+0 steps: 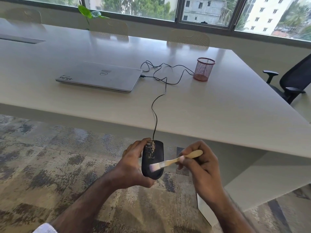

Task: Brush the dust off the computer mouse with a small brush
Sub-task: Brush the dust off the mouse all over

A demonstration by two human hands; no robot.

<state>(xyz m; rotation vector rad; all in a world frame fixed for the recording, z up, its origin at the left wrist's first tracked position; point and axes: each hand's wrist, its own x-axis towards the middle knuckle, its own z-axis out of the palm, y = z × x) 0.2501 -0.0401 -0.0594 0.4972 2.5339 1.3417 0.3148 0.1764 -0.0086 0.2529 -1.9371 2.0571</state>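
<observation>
1. on the white table (pixel 218 106), well back from the near edge, lies a closed silver laptop (pixel 99 76); to its right stands a red mesh pen cup (pixel 203 69), and a black cable (pixel 161 84) loops between the two, is plugged into the laptop's right side, then runs forward over the table edge.
2. a black office chair (pixel 292 81) sits at the table's right side, pale chair backs (pixel 188 37) line the far side, and a green leaf (pixel 84 10) shows before the windows (pixel 202 12).
3. below the hands is a mottled grey and tan carpet (pixel 50 157).
4. the left hand (pixel 133 165) grips the black computer mouse (pixel 152 160) off the table, above the carpet, fingers curled round its left side; pale dust covers the mouse's front part.
5. the right hand (pixel 202 167) pinches the wooden handle of the small brush (pixel 175 160), whose pale bristles touch the mouse's rear half.
</observation>
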